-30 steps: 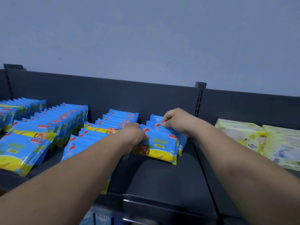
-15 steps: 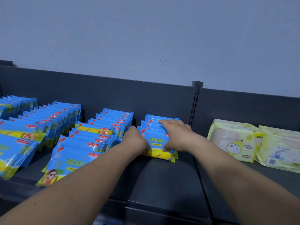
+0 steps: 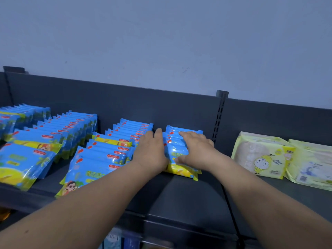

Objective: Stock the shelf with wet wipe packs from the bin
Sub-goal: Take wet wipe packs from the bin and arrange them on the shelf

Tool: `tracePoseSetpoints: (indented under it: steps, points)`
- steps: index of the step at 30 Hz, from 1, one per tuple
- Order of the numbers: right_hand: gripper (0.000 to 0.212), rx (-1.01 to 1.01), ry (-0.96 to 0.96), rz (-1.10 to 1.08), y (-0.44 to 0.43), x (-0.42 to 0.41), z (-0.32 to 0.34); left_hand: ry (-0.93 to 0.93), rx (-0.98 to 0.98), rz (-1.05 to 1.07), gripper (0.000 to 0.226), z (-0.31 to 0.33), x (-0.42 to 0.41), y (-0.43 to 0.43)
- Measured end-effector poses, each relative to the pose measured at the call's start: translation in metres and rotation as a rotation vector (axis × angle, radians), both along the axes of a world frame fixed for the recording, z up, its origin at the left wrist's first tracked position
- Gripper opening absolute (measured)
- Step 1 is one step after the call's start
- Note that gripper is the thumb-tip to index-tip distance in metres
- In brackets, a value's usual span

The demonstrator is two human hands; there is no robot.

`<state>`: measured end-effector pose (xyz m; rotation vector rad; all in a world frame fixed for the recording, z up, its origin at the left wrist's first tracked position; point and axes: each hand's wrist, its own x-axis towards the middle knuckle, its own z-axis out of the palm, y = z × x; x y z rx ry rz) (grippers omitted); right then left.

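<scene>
A short row of blue and yellow wet wipe packs (image 3: 183, 170) lies overlapping on the dark shelf (image 3: 188, 198), just left of the slotted upright. My left hand (image 3: 152, 151) presses flat against the row's left side, fingers straight. My right hand (image 3: 195, 150) lies over the top of the same row, fingers spread across the packs and thumb at the front pack. Neither hand lifts a pack. The bin is out of view.
Further rows of the same blue packs (image 3: 115, 150) fill the shelf to the left. Two pale yellow-green wipe packs (image 3: 262, 157) stand to the right of the slotted upright (image 3: 220, 115). The shelf's back panel rises behind, with a wall above.
Both hands have slid further back along the small row. The left hand has gone from curled at the front pack to flat against the row's side; the right hand has spread over the top.
</scene>
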<state>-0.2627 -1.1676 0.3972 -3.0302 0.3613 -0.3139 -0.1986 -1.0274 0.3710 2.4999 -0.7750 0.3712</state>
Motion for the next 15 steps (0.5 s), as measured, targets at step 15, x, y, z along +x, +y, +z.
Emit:
tracePoseSetpoints:
  steps: [15]
  points:
    - [0.061,-0.17,-0.244,0.26,0.157,0.017,0.028,-0.415,0.189,0.205,0.089,0.036,0.0,0.192]
